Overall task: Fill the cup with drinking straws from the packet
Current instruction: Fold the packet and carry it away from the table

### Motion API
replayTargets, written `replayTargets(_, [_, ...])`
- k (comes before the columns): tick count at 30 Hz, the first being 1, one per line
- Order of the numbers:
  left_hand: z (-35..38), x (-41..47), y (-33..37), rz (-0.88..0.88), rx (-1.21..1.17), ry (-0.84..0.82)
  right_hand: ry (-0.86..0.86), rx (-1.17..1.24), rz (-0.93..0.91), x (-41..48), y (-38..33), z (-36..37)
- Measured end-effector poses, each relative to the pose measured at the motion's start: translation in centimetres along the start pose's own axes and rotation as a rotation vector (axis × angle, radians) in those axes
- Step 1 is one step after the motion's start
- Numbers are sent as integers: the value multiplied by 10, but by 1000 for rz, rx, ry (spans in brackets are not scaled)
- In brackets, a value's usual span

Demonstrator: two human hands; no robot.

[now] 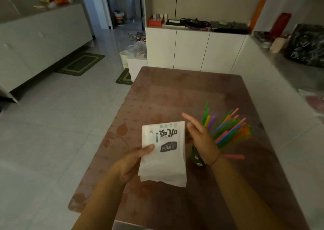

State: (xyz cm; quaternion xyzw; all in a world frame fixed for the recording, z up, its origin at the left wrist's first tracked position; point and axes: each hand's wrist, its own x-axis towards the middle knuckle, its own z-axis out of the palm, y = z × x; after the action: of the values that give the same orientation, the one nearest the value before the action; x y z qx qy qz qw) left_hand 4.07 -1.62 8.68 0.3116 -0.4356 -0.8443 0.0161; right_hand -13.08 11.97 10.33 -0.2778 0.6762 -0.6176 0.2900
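While the white packet [164,152] is pinched flat in the left hand [130,161] over the surface [175,93], the right hand [201,137] hangs open, holding nothing. Straws [228,131] fan from the cup [197,157] behind it; one pink straw [234,156] lies just right. Filling judged nearly done; stray straw to be picked up next.
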Motion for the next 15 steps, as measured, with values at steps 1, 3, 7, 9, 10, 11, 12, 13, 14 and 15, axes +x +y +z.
replayTargets(1, [-2, 2, 1, 40, -10, 58, -34, 68, 66, 0, 2, 2])
replayTargets(3, [-7, 5, 1, 119, 1, 154, -174, 168, 187, -5, 3, 10])
replayTargets(7, [-18, 3, -1, 177, -2, 240, -245, 44, 237, -13, 11, 29])
replayTargets(9, [-23, -2, -5, 160, -9, 234, -161, 36, 245, -10, 20, 37])
replayTargets(10, [-25, -6, -8, 141, 1, 227, -126, 47, 249, -9, 23, 41])
replayTargets(11, [-27, -12, -12, 122, 21, 229, -103, 57, 246, -7, 26, 46])
replayTargets(12, [-28, -18, -15, 107, 38, 249, -100, 63, 244, -6, 27, 50])
replayTargets(13, [-30, -24, -18, 104, 44, 290, -117, 75, 249, -6, 28, 55])
replayTargets(14, [-33, -30, -22, 110, 38, 350, -150, 88, 270, -6, 29, 60])
replayTargets(15, [-36, -35, -26, 123, 19, 411, -194, 98, 299, -7, 30, 65])
